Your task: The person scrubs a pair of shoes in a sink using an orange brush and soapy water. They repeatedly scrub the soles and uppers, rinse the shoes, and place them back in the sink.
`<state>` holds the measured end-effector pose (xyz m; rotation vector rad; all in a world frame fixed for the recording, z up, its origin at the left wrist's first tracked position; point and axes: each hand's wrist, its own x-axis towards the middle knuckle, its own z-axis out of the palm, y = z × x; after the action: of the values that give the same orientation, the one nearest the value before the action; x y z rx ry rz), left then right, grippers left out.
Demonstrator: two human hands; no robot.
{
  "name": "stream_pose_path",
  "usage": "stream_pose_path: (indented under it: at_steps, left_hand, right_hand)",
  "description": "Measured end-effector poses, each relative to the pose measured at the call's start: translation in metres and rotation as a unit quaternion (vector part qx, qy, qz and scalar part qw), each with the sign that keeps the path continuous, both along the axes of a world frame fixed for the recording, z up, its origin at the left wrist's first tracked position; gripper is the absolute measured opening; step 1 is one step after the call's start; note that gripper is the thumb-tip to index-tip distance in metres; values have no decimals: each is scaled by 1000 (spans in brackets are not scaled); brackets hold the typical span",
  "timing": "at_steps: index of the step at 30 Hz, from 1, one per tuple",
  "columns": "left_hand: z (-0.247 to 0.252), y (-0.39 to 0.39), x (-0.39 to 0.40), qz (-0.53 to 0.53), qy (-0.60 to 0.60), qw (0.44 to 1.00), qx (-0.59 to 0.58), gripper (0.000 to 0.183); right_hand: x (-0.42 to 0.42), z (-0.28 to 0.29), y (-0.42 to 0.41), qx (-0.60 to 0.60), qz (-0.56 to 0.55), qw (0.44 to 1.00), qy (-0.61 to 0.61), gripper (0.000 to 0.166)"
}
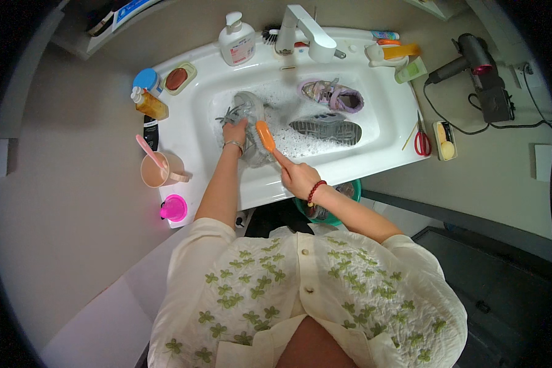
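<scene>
My left hand (235,132) grips a grey lace-up sneaker (250,105) at the left of the white sink basin (382,87). In my right hand (301,179) is the handle of an orange scrubbing brush (265,136); its bristles meet the side of that sneaker. Suds (285,138) and cloudy water lie in the basin. Right of my hands, a second grey shoe (326,130) rests on its side, ribbed sole showing. Behind it sits a small lilac-trimmed shoe (333,95) with a patterned upper.
A white faucet (303,34) and a pump bottle (237,41) stand at the back rim. On the left ledge are a soap dish (191,73) and a peach mug (154,171). Red-handled scissors (422,142) lie right. A hair dryer (471,60) hangs on the wall; a green bucket (355,191) stands below.
</scene>
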<state>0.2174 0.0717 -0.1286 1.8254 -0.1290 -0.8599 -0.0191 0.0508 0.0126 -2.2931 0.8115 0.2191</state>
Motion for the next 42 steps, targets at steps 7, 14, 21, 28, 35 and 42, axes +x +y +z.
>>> stream_pose_path:
  at_steps: [7,14,21,28,35,42]
  left_hand:
    - [17,-5,-9,-37,-27,999,22,51]
    - [31,-6,-17,-15,-42,999,18,52]
    - [22,-7,-9,-32,21,999,13,50]
    - [-3,-3,-3,-27,-31,999,19,50]
    - [8,8,0,-3,79,996,-35,47]
    - [11,3,-6,-31,98,993,-49,54]
  right_hand:
    - [82,-29,-67,-73,-70,995,-21,44]
    - [-1,-17,-14,24,-14,998,-48,55]
    - [77,-41,-73,-76,-43,996,-31,50]
    - [16,-11,-24,11,10,999,-39,53]
    - [24,-11,-13,-51,-8,999,7,56]
    - [49,-20,-43,-51,-35,998,23,58]
